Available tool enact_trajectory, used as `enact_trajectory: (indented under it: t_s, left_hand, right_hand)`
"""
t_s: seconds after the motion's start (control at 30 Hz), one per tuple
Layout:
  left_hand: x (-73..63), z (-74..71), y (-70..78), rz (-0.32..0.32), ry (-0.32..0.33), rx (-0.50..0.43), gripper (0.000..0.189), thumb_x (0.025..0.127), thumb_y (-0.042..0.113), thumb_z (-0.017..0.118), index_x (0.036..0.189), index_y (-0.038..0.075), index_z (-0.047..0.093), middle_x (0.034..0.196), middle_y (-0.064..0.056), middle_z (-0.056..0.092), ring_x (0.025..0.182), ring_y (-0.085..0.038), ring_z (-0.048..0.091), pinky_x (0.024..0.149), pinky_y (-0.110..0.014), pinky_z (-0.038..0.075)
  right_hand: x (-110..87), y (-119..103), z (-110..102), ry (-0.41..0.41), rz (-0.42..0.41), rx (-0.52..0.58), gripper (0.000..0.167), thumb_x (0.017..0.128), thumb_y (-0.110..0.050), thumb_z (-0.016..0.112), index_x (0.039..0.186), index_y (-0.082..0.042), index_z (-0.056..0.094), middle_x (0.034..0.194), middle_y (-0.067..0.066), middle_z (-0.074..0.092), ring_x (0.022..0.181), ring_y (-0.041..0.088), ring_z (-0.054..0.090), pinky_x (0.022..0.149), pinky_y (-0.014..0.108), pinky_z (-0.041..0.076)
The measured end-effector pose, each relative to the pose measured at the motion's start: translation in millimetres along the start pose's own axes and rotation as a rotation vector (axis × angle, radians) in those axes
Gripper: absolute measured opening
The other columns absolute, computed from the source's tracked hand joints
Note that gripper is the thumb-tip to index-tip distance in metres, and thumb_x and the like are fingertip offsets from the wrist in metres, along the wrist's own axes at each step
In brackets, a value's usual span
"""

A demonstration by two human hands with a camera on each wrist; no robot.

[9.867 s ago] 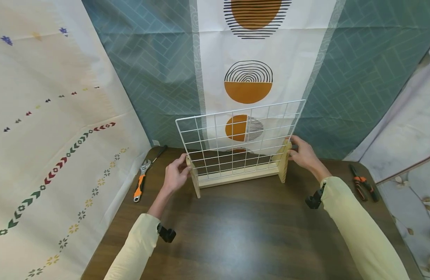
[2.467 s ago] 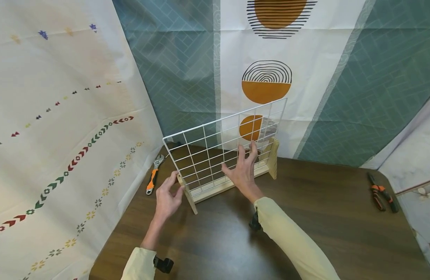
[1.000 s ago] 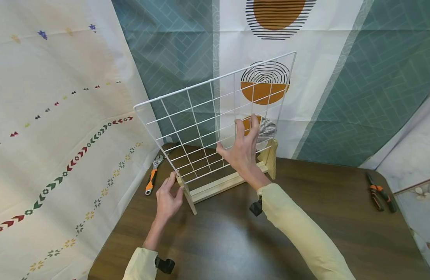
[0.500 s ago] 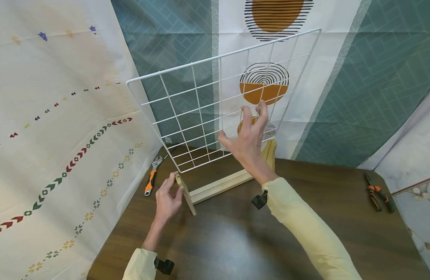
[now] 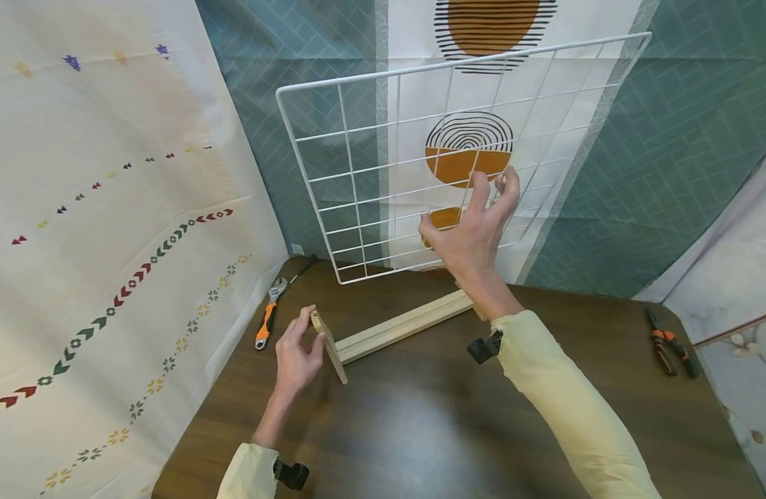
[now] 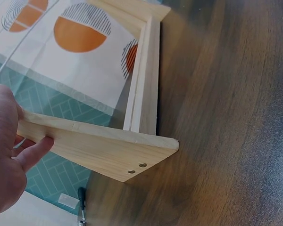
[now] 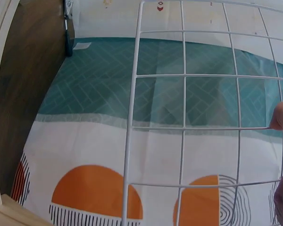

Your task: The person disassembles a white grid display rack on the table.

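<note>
- Pale wooden base with flat upright ends sits on the brown wood-grain table, left hand pinching its left end board.
- White rectangular wire grid is up in the air, off the base, right hand basically hooked on, fingers curled around its wires.

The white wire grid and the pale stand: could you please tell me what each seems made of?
White rectangular wire grid: probably metal, given its thin, straight rods; the even white finish could be paint or plastic coating.
Pale board-built stand: likely unpainted wood, since faint grain shows; any clear varnish is uncertain.
</note>
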State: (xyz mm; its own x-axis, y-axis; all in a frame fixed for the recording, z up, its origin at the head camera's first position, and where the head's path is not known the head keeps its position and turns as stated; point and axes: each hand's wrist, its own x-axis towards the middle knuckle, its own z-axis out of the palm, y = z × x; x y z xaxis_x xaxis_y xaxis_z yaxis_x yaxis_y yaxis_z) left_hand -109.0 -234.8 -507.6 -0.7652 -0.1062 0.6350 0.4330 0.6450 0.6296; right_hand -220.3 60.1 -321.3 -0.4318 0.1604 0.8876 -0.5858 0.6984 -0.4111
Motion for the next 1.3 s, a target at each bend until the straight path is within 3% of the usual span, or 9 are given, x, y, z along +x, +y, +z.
enact_trajectory:
  t_s: [0.17, 0.4, 0.63, 0.9, 1.3]
  left_hand:
    - [-0.3, -0.1, 0.7, -0.008, -0.008, -0.021, 0.060, 0.077, -0.016, 0.073, 0.132, 0.005, 0.062, 0.110, -0.017, 0.066, 0.101, -0.026, 0.065, 0.055, -0.032, 0.061]
    - [-2.3, -1.7, 1.0, 0.011, 0.014, -0.013, 0.059, 0.076, -0.017, 0.073, 0.130, 0.005, 0.063, 0.108, -0.015, 0.067, 0.090, -0.022, 0.064, 0.054, -0.023, 0.059]
    - [-5.4, -3.4, 2.7, 0.020, 0.032, -0.014, 0.060, 0.075, -0.018, 0.072, 0.130, 0.004, 0.063, 0.106, -0.016, 0.067, 0.093, -0.025, 0.066, 0.052, -0.030, 0.060]
    - [-8.9, -5.9, 4.7, 0.025, 0.050, 0.020, 0.060, 0.074, -0.017, 0.073, 0.129, 0.003, 0.063, 0.106, -0.016, 0.067, 0.093, -0.026, 0.066, 0.055, -0.017, 0.057]
    - [-15.1, -8.5, 7.1, 0.032, 0.082, -0.004, 0.062, 0.073, -0.019, 0.073, 0.129, 0.004, 0.064, 0.106, -0.015, 0.067, 0.096, -0.026, 0.066, 0.066, -0.011, 0.055]
  right_hand:
    - [-0.5, 11, -8, -0.006, 0.069, -0.036, 0.074, 0.072, -0.032, 0.083, 0.128, 0.001, 0.047, 0.150, 0.025, 0.019, 0.132, 0.038, 0.029, 0.107, 0.043, 0.041]
    - [-0.7, 25, -18, -0.009, 0.126, -0.097, 0.074, 0.072, -0.032, 0.082, 0.127, 0.003, 0.048, 0.148, 0.027, 0.021, 0.130, 0.038, 0.030, 0.106, 0.045, 0.039]
    - [-8.3, 38, -28, -0.095, 0.193, -0.193, 0.077, 0.073, -0.033, 0.082, 0.131, 0.001, 0.045, 0.148, 0.028, 0.018, 0.131, 0.039, 0.029, 0.102, 0.050, 0.043]
    - [-17.7, 50, -36, -0.159, 0.308, -0.220, 0.082, 0.072, -0.035, 0.084, 0.135, -0.002, 0.043, 0.150, 0.024, 0.014, 0.132, 0.037, 0.025, 0.103, 0.049, 0.043]
    - [-28.7, 61, -43, -0.193, 0.350, -0.238, 0.088, 0.068, -0.037, 0.087, 0.135, -0.002, 0.042, 0.149, 0.028, 0.013, 0.131, 0.042, 0.028, 0.107, 0.050, 0.038]
